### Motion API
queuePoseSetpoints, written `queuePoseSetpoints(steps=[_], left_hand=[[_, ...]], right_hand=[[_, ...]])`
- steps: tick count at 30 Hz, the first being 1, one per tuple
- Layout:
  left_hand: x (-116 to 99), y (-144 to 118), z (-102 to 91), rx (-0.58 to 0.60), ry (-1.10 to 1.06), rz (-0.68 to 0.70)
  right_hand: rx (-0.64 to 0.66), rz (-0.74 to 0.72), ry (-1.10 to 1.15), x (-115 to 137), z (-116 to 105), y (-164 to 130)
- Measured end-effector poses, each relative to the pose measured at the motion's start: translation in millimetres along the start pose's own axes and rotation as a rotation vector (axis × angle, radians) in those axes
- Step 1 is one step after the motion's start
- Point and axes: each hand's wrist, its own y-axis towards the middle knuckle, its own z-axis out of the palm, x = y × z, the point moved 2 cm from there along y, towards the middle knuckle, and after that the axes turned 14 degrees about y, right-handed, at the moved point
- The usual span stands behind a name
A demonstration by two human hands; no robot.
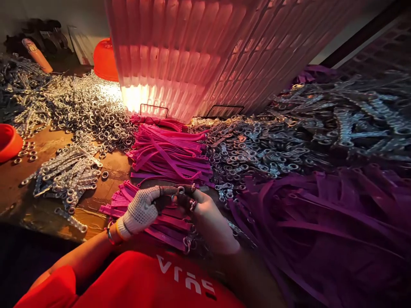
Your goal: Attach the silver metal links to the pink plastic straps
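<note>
Over pink straps [167, 158], two hands [173, 209] pinch one metal ring [180, 190]

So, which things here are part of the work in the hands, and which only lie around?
In use:
left hand, gloved
right hand
metal ring
pink straps

Lying about:
heap of rings
metal strips
orange bowl
purple straps

Straps [170, 156] lie stacked mid-frame on the counter [48, 147], rings [93, 111] heaped to their upper left, clips [66, 175] at left, both hands [141, 211] [208, 218] below the stack.
</note>
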Motion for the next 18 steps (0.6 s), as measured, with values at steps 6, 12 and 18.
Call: queuePoseSetpoints(steps=[6,12,18], left_hand=[[7,-8,5.0,0.075,0.152,0.019],[0,-17,17.1,0.161,-0.106,-0.233],[1,-13,34.3,0.201,-0.551,-0.550]], right_hand=[[0.092,-0.085,-0.260,-8,3,-12],[0.119,-0.436,-0.815,-8,-1,-27],[-0.009,-0.489,-1.510,-7,9,-34]])
